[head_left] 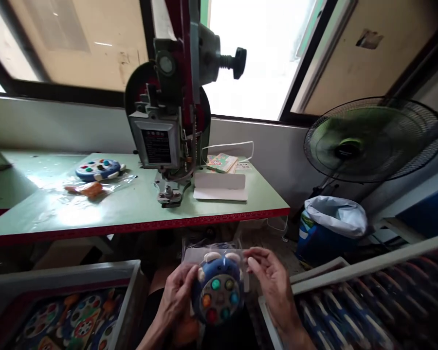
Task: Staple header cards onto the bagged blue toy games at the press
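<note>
A blue animal-shaped toy [217,272] with a ring of coloured buttons and pale paws sits inside a clear plastic bag [195,253], above my lap. My left hand [177,291] grips the bagged toy along its left side, thumb on the front. At the upper right corner of the bag, my right hand [272,282] pinches the plastic between thumb and fingers. Below the toy, near my left wrist, shows a blurred orange piece [186,331]. A pale card seems to lie behind the toy in the bag.
A stitching machine [158,141] stands on the green table [131,214]. Another blue toy [98,169] and an orange piece [91,189] lie there, with cards [222,163]. Crates of toys flank me: a grey bin [133,282] left, packed rows [336,316] right. A fan [372,141] stands right.
</note>
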`<state>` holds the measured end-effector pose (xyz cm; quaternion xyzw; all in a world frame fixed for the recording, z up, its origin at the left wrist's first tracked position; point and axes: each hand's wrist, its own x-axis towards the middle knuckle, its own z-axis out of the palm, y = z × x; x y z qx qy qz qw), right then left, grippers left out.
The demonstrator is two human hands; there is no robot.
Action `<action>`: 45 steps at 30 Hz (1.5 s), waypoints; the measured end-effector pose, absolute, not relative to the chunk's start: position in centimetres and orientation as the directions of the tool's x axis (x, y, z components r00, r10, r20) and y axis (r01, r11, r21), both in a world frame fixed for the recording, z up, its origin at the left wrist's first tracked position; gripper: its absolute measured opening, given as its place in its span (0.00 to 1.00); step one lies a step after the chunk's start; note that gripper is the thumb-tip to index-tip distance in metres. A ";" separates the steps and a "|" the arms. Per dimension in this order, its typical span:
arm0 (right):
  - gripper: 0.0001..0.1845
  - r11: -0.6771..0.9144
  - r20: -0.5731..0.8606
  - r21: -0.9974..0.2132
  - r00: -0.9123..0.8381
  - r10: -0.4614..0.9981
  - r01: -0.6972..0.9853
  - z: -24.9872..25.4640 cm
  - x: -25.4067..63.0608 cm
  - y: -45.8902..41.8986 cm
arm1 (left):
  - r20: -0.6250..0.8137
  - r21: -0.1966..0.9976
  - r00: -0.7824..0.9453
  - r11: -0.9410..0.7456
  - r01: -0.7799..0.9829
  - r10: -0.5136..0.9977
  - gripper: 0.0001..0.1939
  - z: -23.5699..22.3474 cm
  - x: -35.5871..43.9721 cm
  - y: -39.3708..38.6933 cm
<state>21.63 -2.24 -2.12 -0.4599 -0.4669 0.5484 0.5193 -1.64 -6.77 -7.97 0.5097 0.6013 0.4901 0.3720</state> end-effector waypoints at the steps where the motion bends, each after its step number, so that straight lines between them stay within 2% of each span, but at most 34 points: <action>1: 0.23 0.013 0.014 -0.997 -0.012 1.000 -0.070 -2.7 21.8 -1.5 | -0.003 0.980 -0.217 0.046 0.193 0.976 0.26 -8.1 -2.5 -7.1; 3: 0.27 0.016 0.016 -1.000 -0.038 0.999 0.021 -4.0 21.8 -0.3 | -0.089 0.992 -0.215 0.106 0.069 0.972 0.28 -8.4 -3.8 -7.9; 6: 0.30 -0.057 -0.064 -0.998 -0.189 0.980 0.041 -5.4 21.1 0.7 | -0.164 0.986 -0.208 0.155 -0.062 0.964 0.29 -8.6 -4.9 -9.1; 9: 0.27 -0.083 -0.091 -0.996 -0.285 0.954 0.040 -5.6 20.1 0.9 | -0.194 0.979 -0.204 0.178 -0.096 0.959 0.30 -8.5 -5.7 -9.9; 11: 0.22 -0.047 -0.070 -0.996 -0.320 0.945 0.079 -5.4 19.4 0.7 | -0.183 0.982 -0.234 0.169 -0.080 0.955 0.28 -8.4 -6.1 -10.3; 18: 0.27 0.095 0.092 -0.986 -0.032 0.995 0.136 -6.0 15.1 -1.7 | -0.082 0.992 -0.381 0.111 0.055 0.921 0.26 -8.5 -7.7 -11.4; 21: 0.26 0.200 0.211 -0.947 0.016 0.977 0.250 -6.9 13.7 -1.8 | -0.043 0.988 -0.475 0.107 0.110 0.879 0.28 -8.1 -8.2 -11.9; 24: 0.29 0.319 0.374 -0.856 0.062 0.925 0.406 -8.7 12.9 -0.8 | -0.040 0.986 -0.506 0.116 0.119 0.862 0.29 -7.4 -8.7 -12.4; 27: 0.32 0.357 0.441 -0.787 0.055 0.896 0.503 -10.5 11.7 -0.2 | -0.043 0.990 -0.505 0.106 0.096 0.862 0.30 -6.9 -9.4 -12.7; 30: 0.30 0.376 0.416 -0.808 -0.014 0.909 0.453 -11.5 10.3 -0.5 | -0.053 0.991 -0.589 0.117 0.071 0.806 0.31 -7.3 -10.6 -13.3; 33: 0.29 0.363 0.388 -0.850 -0.013 0.922 0.382 -11.4 9.5 -1.2 | -0.068 0.992 -0.611 0.120 0.045 0.788 0.30 -8.4 -12.0 -14.0; 37: 0.26 0.333 0.305 -0.890 -0.137 0.943 0.312 -10.6 10.1 -1.2 | -0.019 0.996 -0.562 0.064 0.062 0.827 0.22 -9.2 -14.1 -14.4; 41: 0.22 0.341 0.301 -0.909 -0.189 0.935 0.241 -10.0 11.2 0.1 | 0.009 0.999 -0.458 0.007 0.033 0.889 0.16 -8.0 -15.7 -14.3; 45: 0.23 0.174 0.135 -0.978 -0.284 0.949 0.116 -9.8 11.7 1.3 | -0.013 0.998 -0.364 -0.011 -0.062 0.931 0.17 -5.8 -16.5 -14.1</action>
